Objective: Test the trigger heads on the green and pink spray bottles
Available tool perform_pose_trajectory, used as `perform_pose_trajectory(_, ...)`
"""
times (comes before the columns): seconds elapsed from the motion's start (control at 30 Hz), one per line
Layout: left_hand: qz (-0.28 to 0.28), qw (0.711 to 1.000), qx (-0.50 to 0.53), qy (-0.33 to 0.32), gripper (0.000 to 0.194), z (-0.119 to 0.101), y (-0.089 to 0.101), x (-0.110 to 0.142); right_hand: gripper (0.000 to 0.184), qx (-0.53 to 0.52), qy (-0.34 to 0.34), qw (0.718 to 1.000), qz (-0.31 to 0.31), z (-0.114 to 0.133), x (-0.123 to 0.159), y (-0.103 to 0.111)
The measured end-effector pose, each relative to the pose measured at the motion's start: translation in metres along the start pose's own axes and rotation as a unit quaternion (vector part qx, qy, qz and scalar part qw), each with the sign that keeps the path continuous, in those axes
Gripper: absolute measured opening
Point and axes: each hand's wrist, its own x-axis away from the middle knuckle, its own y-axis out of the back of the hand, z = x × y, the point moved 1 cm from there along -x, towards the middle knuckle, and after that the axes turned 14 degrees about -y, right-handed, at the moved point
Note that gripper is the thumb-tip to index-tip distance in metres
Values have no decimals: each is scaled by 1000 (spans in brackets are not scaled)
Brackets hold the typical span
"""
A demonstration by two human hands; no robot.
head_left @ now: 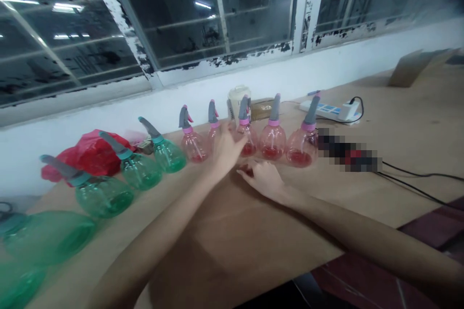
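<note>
My left hand (229, 147) reaches in among the pink spray bottles, its thumb spread away from the fingers. It is beside one pink spray bottle (213, 130) and overlaps the left edge of another pink spray bottle (249, 137); whether it touches either I cannot tell. My right hand (266, 178) rests low at the table, in front of that second bottle, with curled fingers. A small dark reddish patch shows by those fingers, too unclear to name. Further pink spray bottles with grey trigger heads stand at left (195, 147) and right (273, 142), (302, 147).
Several green spray bottles (141, 171) line the left side, with a red plastic bag (90, 152) behind. A white tub (239, 99) stands at the wall. To the right are a power strip (329, 111), black cables (416, 174) and a cardboard piece (408, 67).
</note>
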Motion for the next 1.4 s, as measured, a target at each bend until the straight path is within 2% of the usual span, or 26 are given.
perform_pose_trajectory(0.17, 3, 999, -7, 47, 44, -8, -42, -32, 23, -2, 31, 999, 17, 6, 8, 0)
perform_pose_trajectory(0.23, 11, 998, -13, 53, 39, -5, -48, -37, 23, -5, 41, 999, 23, 8, 10, 0)
perform_pose_trajectory(0.3, 24, 998, -24, 48, 37, -4, -45, -37, 23, -11, 49, 998, 28, 8, 10, -1)
perform_pose_trajectory(0.43, 63, 996, -49, 27, 40, -7, -23, -16, 27, -27, 67, 996, 54, 5, 10, -4)
perform_pose_trajectory(0.6, 97, 993, -73, 6, 40, -15, 25, 32, 27, -46, 143, 982, 113, 12, 35, -15)
perform_pose_trajectory(0.67, 124, 989, -78, 3, 37, -15, 46, 54, 33, -63, 207, 965, 145, 18, 53, -19)
perform_pose_trajectory(0.73, 135, 988, -76, 13, 36, -13, 66, 75, 38, -120, 295, 929, 190, 22, 68, -20)
perform_pose_trajectory(0.8, 133, 988, -69, 42, 38, -10, 82, 94, 41, -171, 324, 906, 214, 23, 75, -16)
perform_pose_trajectory(0.9, 123, 991, -3, 54, 40, -4, 95, 112, 42, -248, 311, 892, 216, 18, 67, -6)
perform_pose_trajectory(0.97, 107, 992, 50, 48, 42, -3, 98, 115, 40, -287, 270, 898, 194, 14, 56, 0)
perform_pose_trajectory(1.03, 77, 992, 86, 55, 50, -3, 99, 113, 38, -296, 207, 922, 135, 9, 42, 3)
perform_pose_trajectory(1.1, 44, 990, 110, 70, 65, -5, 98, 108, 36, -264, 145, 952, 56, 5, 30, 1)
perform_pose_trajectory(1.17, 21, 988, 134, 68, 78, -6, 94, 102, 31, -213, 110, 971, 11, 1, 19, -4)
perform_pose_trajectory(1.23, 3, 986, 153, 63, 71, -6, 88, 98, 33, -176, 106, 979, -3, -4, 12, -12)
perform_pose_trajectory(1.33, -5, 982, 171, 75, 45, -4, 79, 93, 57, -79, 133, 988, -2, -8, 8, -22)
perform_pose_trajectory(1.4, -1, 982, 174, 78, 36, -2, 73, 91, 63, 5, 147, 989, 11, -9, 11, -27)
